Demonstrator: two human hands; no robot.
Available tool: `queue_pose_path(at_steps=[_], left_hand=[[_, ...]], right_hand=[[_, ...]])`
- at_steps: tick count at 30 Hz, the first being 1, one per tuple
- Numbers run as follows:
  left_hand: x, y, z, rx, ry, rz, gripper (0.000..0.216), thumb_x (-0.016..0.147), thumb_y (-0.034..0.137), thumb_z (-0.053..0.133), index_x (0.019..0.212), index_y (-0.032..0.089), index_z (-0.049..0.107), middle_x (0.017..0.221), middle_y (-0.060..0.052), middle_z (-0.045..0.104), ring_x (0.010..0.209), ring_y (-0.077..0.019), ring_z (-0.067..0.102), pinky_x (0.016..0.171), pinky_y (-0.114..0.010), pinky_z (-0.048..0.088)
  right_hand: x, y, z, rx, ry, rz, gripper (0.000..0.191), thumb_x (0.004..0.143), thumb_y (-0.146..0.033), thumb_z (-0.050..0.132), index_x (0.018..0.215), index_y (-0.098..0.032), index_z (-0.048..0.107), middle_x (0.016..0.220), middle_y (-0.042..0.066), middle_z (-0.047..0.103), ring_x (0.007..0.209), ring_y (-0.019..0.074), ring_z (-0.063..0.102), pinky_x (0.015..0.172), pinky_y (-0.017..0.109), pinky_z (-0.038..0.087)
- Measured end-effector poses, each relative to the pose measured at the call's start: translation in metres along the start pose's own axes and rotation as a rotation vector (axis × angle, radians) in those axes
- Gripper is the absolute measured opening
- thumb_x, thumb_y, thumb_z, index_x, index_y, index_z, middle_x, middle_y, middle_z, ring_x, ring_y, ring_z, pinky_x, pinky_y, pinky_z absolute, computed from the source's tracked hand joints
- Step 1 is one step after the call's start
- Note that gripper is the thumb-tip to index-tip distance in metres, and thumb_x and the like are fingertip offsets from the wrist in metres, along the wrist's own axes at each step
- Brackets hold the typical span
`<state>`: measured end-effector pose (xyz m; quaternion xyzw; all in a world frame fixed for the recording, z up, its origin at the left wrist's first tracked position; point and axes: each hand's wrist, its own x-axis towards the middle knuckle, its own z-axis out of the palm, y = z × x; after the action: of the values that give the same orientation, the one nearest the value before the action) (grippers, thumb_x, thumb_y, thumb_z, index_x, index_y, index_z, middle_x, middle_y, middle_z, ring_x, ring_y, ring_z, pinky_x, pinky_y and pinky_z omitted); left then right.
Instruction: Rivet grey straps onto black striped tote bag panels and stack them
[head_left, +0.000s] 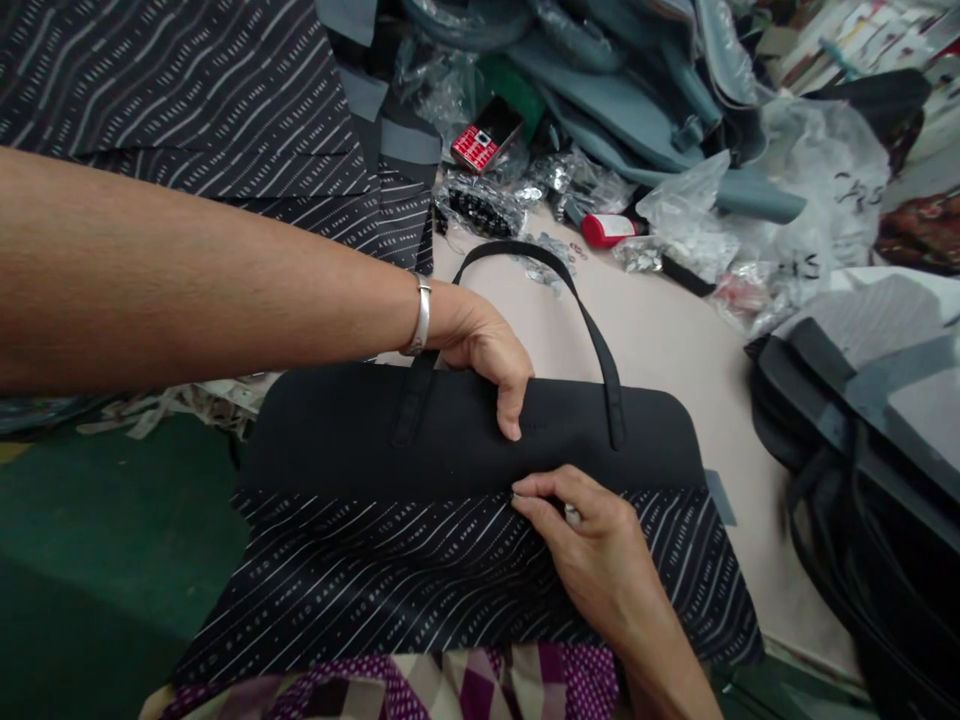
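A black bag panel (337, 425) with a thin strap handle (574, 290) lies across my lap and the table edge. Below it hangs dark patterned lining fabric (360, 570) with white slanted lines and lettering. My left hand (491, 350), a silver bracelet at its wrist, grips the panel's top edge between the strap ends. Its thumb presses on the front; the other fingers are mostly hidden behind. Thumb and forefinger of my right hand (592, 540) pinch together at the line between panel and lining. What lies between these fingertips is too small to tell. Something silvery shows by its curled fingers.
On the table (660, 340) are a red-keyed phone (487, 135), a red bottle (607, 230) and plastic bags of small metal parts. Patterned fabric sheets (225, 100) lie at back left, grey-blue bag pieces (615, 110) at the back. Black bags (862, 480) are stacked at right.
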<state>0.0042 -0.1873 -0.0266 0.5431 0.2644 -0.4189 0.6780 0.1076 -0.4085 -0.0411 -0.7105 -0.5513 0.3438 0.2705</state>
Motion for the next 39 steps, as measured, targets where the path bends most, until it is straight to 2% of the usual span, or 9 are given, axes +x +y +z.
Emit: queue_pose_path(at_steps=[4,11,15,19,24,30,36,39], left_hand=[[0.002,-0.002,-0.001,-0.006,-0.021,0.010,0.030,0.052,0.021,0.079,0.081,0.019,0.077,0.072,-0.007,0.069,0.082,-0.0321,0.065,0.071,-0.047,0.054],[0.002,-0.002,-0.002,-0.005,-0.010,0.011,0.023,0.052,0.022,0.079,0.075,0.019,0.076,0.070,-0.006,0.069,0.080,-0.0319,0.066,0.072,-0.047,0.054],[0.003,-0.002,-0.005,-0.041,-0.070,0.042,0.021,0.057,0.024,0.076,0.077,0.017,0.076,0.073,-0.008,0.071,0.077,-0.0304,0.066,0.075,-0.046,0.055],[0.004,-0.003,-0.007,-0.102,-0.043,0.034,0.021,0.058,0.023,0.075,0.078,0.016,0.077,0.073,-0.009,0.072,0.079,-0.0317,0.067,0.072,-0.044,0.055],[0.005,-0.003,-0.008,-0.103,-0.058,0.033,0.019,0.060,0.024,0.073,0.077,0.017,0.077,0.072,-0.009,0.073,0.081,-0.0326,0.068,0.073,-0.044,0.055],[0.009,-0.003,-0.012,-0.079,-0.100,0.027,0.025,0.064,0.028,0.072,0.085,0.016,0.077,0.077,-0.010,0.075,0.083,-0.0327,0.069,0.075,-0.044,0.057],[0.010,-0.003,-0.015,0.014,-0.194,0.056,0.033,0.072,0.033,0.067,0.097,0.013,0.075,0.078,-0.011,0.075,0.088,-0.0328,0.070,0.081,-0.045,0.058],[0.010,-0.003,-0.015,0.054,-0.187,0.079,0.036,0.074,0.033,0.064,0.101,0.012,0.074,0.079,-0.011,0.075,0.088,-0.0330,0.071,0.082,-0.046,0.058]], right_hand=[[-0.001,0.000,0.002,-0.053,0.040,-0.047,0.010,0.089,-0.021,0.062,0.086,-0.023,0.072,0.081,0.001,0.069,0.075,0.0156,0.064,0.070,0.028,0.048],[0.000,-0.003,0.005,-0.144,0.117,-0.039,0.010,0.088,-0.021,0.064,0.078,-0.022,0.063,0.074,-0.002,0.064,0.067,0.0137,0.060,0.067,0.026,0.046],[-0.002,0.000,0.004,-0.077,0.098,-0.068,0.009,0.089,-0.019,0.063,0.083,-0.023,0.067,0.079,-0.002,0.065,0.072,0.0133,0.062,0.068,0.025,0.047],[-0.005,0.004,0.002,-0.032,0.076,-0.082,0.010,0.093,-0.019,0.060,0.089,-0.024,0.068,0.083,-0.002,0.065,0.078,0.0127,0.062,0.072,0.025,0.046],[-0.006,0.003,0.001,-0.046,0.047,-0.078,0.012,0.093,-0.017,0.059,0.086,-0.024,0.065,0.082,-0.003,0.063,0.077,0.0118,0.061,0.073,0.025,0.045],[-0.005,0.000,0.002,-0.099,0.089,-0.072,0.012,0.093,-0.017,0.057,0.085,-0.023,0.063,0.080,-0.002,0.062,0.075,0.0122,0.061,0.071,0.025,0.044],[-0.005,0.004,0.013,-0.170,0.179,-0.159,0.013,0.093,-0.015,0.056,0.082,-0.021,0.058,0.076,-0.002,0.058,0.069,0.0120,0.058,0.067,0.025,0.044],[-0.005,0.005,0.016,-0.215,0.203,-0.151,0.013,0.092,-0.014,0.056,0.081,-0.020,0.056,0.076,-0.002,0.057,0.067,0.0122,0.058,0.065,0.026,0.043]])
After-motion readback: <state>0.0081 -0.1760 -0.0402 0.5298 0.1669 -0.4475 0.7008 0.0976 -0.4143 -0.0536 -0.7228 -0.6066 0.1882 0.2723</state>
